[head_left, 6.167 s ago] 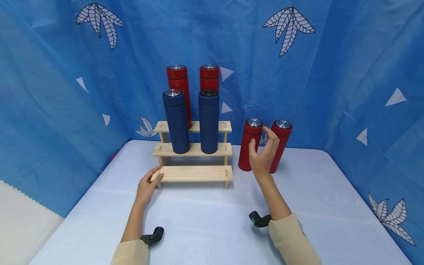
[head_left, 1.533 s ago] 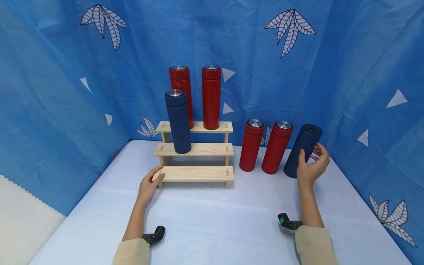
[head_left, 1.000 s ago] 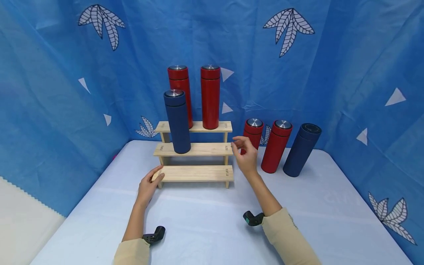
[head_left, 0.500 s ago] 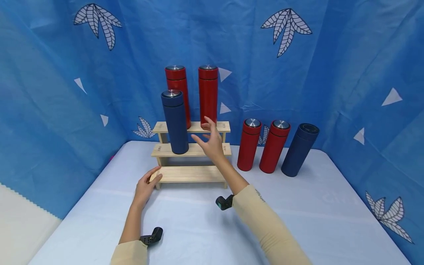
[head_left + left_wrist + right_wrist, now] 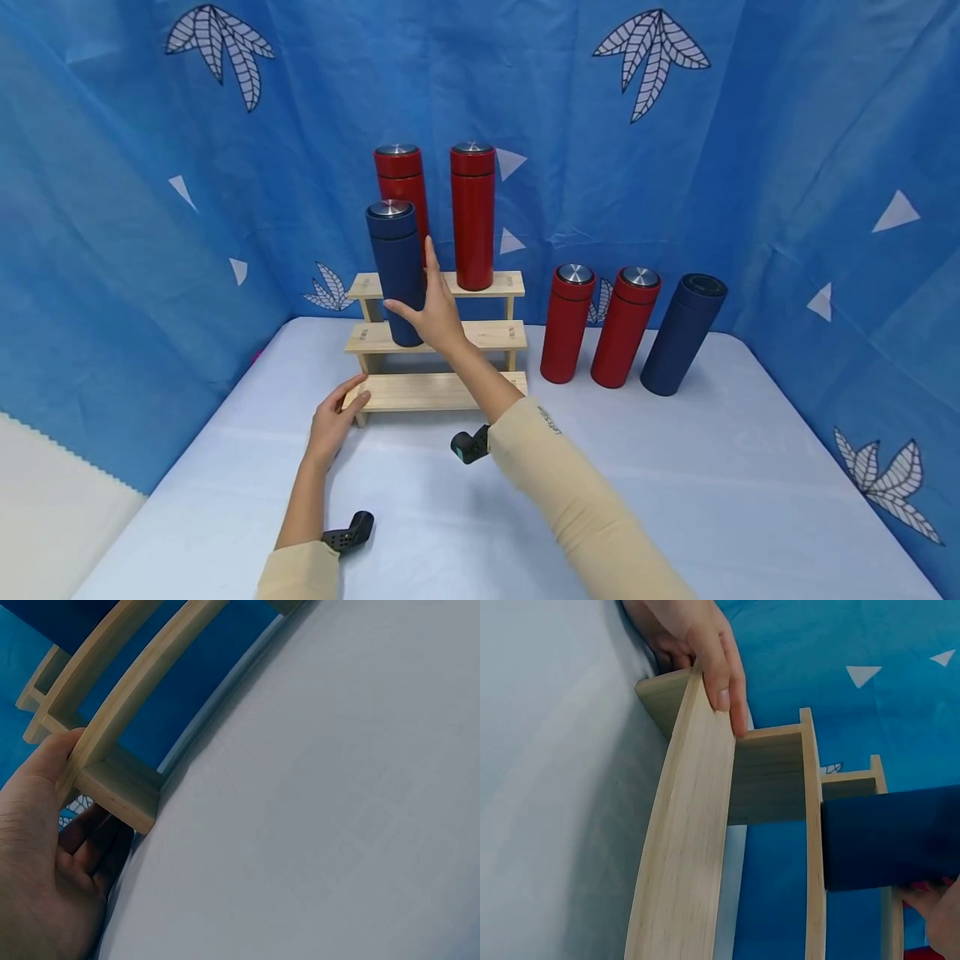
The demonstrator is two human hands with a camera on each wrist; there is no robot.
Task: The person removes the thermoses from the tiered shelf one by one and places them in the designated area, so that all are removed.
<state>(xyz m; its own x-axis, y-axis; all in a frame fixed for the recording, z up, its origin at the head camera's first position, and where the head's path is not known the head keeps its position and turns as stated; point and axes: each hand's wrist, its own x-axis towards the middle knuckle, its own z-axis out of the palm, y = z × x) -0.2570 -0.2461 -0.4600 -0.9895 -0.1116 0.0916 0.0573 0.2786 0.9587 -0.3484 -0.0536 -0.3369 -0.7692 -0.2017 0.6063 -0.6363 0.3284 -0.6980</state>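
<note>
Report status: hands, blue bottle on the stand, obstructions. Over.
Left hand gripping wooden stand. Right hand spread at blue bottle, contact unclear. Bottle upright on middle shelf. Red bottle behind; nothing apparently blocking.

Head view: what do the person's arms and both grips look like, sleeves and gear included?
The left sleeve and right sleeve are beige, the right with small dark lettering near its cuff. Left wrist device and right wrist device are black; the right shows a green patch. Left grip and right grip wear no gloves.
</note>
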